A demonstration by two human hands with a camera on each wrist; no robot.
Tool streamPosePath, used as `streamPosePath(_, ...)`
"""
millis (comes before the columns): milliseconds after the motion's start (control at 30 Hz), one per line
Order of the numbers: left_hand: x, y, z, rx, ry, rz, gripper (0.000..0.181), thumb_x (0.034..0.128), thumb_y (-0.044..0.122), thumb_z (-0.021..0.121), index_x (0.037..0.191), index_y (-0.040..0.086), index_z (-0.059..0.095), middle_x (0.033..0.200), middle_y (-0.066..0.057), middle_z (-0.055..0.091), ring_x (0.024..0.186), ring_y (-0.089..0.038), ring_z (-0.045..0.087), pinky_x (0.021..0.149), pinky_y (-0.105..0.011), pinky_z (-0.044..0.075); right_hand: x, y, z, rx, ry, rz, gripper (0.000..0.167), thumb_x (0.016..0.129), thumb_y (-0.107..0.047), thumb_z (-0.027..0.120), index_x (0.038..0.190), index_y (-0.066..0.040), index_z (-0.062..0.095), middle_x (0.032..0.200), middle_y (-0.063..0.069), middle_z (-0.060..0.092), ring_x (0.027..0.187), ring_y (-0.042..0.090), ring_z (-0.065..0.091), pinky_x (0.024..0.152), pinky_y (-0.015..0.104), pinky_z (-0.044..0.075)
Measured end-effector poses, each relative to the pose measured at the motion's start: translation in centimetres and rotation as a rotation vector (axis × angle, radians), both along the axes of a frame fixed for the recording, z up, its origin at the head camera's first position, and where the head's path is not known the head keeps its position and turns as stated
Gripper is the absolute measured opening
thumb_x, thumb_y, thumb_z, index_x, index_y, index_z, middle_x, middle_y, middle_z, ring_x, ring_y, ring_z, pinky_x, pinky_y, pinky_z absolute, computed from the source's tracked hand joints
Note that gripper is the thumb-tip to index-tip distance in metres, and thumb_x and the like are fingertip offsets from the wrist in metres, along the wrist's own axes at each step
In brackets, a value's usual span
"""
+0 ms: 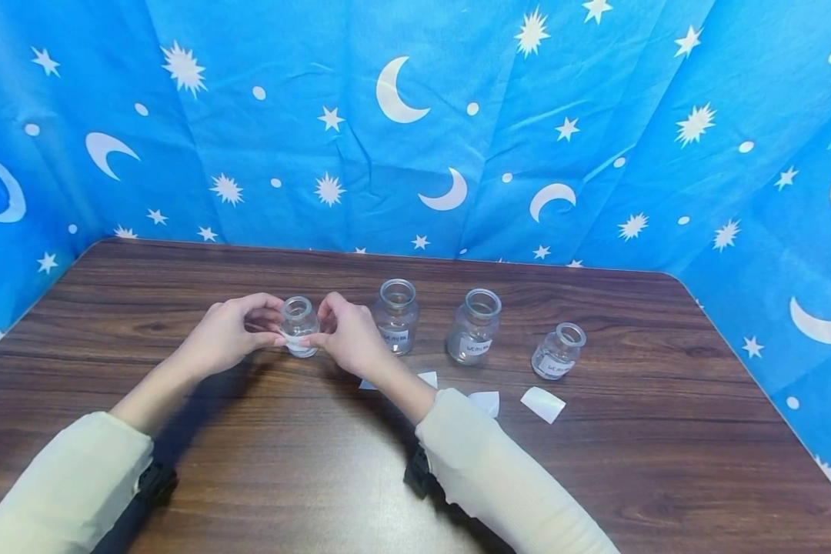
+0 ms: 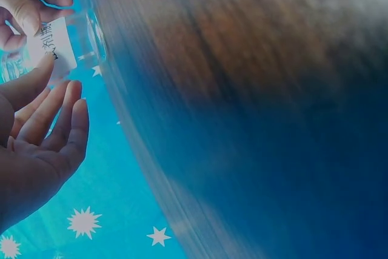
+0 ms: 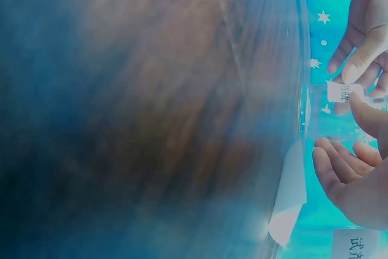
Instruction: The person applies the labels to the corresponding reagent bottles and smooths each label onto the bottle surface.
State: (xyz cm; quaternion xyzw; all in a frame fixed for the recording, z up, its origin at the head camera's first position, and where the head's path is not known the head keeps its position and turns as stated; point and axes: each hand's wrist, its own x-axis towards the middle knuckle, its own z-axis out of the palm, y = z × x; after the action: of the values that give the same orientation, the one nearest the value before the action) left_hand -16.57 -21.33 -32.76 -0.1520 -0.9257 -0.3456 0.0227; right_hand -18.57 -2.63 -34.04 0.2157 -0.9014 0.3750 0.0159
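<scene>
A small clear glass jar (image 1: 297,311) stands upright on the table at left of centre, between the two hands. My left hand (image 1: 230,335) holds it from the left, with the thumb at the front and the fingers toward the far side. From the right, my right hand (image 1: 352,331) holds the same jar, its thumb pressing the front. Under the thumbs lies a white label (image 2: 56,45) with dark handwritten characters, partly covered by them. In the right wrist view the label (image 3: 341,91) shows against the glass.
To the right stand two larger labelled glass jars (image 1: 397,312) (image 1: 474,327) and a smaller labelled one (image 1: 557,352). Curled white paper pieces (image 1: 543,404) (image 1: 485,402) lie in front of them on the wooden table (image 1: 284,462). A blue curtain (image 1: 284,138) with moons and stars hangs behind.
</scene>
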Motion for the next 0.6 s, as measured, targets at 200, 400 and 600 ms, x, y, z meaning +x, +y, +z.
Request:
streamPosePath(200,0.05,0.05,0.00,-0.010,-0.022,-0.008,0.038,0.0793,0.008,0.070,0.113,-0.001,0.056,0.102,-0.019,0.064,0.096,-0.035,0.060,0.076,-0.047,0.046,0.17,-0.25,0.03,0.102,0.051,0.025,0.036,0.074,-0.026,0.076,0.089,-0.010,0.048,0.075,0.000,0.055,0.067,0.012,0.049,0.058,0.021,0.039)
streamPosePath(400,0.17,0.00,-0.01,-0.014,-0.017,-0.004,0.039,0.0790,0.009,0.070,0.114,0.000,0.056,0.103,-0.019,0.064,0.096,-0.035,0.060,0.077,-0.047,0.046,0.56,-0.56,0.12,0.218,0.108,0.027,0.039,0.076,-0.025,0.075,0.098,-0.009,0.046,0.081,0.000,0.056,0.072,0.013,0.055,0.059,0.023,0.043)
streamPosePath(600,0.26,0.08,-0.13,-0.005,0.006,0.000,0.039,0.0777,0.009,0.071,0.112,-0.001,0.057,0.100,-0.019,0.064,0.092,-0.033,0.061,0.075,-0.046,0.047,0.61,-0.73,-0.03,0.321,0.160,0.014,0.042,0.077,-0.027,0.074,0.102,-0.010,0.045,0.094,0.004,0.060,0.081,0.018,0.062,0.060,0.028,0.047)
